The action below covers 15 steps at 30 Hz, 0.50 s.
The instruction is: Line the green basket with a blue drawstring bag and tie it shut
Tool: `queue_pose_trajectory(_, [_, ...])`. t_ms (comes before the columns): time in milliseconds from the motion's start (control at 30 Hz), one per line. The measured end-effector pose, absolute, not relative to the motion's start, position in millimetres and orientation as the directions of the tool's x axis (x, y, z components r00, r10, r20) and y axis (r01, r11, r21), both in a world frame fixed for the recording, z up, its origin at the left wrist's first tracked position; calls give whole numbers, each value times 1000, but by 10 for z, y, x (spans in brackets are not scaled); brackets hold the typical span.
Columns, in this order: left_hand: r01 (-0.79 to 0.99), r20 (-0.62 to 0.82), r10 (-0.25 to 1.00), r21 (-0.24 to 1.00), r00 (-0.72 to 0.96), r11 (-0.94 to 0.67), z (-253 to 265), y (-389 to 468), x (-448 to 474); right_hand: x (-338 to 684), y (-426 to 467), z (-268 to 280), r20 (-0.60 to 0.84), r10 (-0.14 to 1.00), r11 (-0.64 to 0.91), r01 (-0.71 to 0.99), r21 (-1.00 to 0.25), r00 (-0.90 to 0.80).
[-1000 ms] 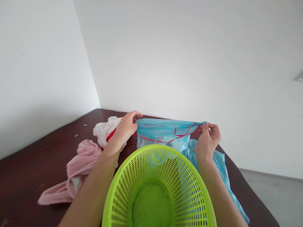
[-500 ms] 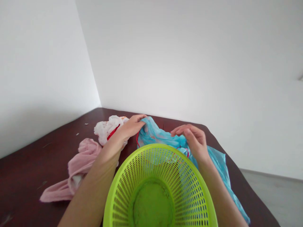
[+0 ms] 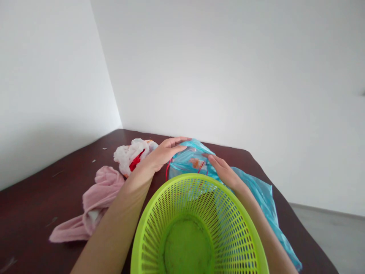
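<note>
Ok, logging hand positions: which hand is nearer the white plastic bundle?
Left. The left hand is just right of the white plastic bundle; the right hand is farther right, at blue plastic.

Glossy, crinkled plastic bag [image 3: 182,164], smooth plastic basket [image 3: 188,243], matt fuzzy cloth [image 3: 104,190]

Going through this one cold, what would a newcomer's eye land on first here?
Probably the bright green basket at the bottom centre, its slotted wall filling much of the foreground. Just beyond it, the left hand and right hand are at a crinkled, see-through blue bag. Off to the left, a pink cloth lies bunched on the dark table.
</note>
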<state>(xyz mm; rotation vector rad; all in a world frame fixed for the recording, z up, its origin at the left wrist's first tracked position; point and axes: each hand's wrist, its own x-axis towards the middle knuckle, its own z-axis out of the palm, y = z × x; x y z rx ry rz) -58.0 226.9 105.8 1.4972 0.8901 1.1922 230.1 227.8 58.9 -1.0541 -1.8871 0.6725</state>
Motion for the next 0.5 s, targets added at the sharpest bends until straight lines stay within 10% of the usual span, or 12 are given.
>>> queue_pose_trajectory(233, [375, 394, 883, 802, 254, -466, 1023, 2381, -812, 2511, 2482, 412, 427, 894, 116, 855, -506, 132])
queue_pose_trajectory(500, [704, 478, 877, 637, -43, -313, 919, 2567, -943, 2626, 2353, 595, 476, 866, 13, 947, -320, 149])
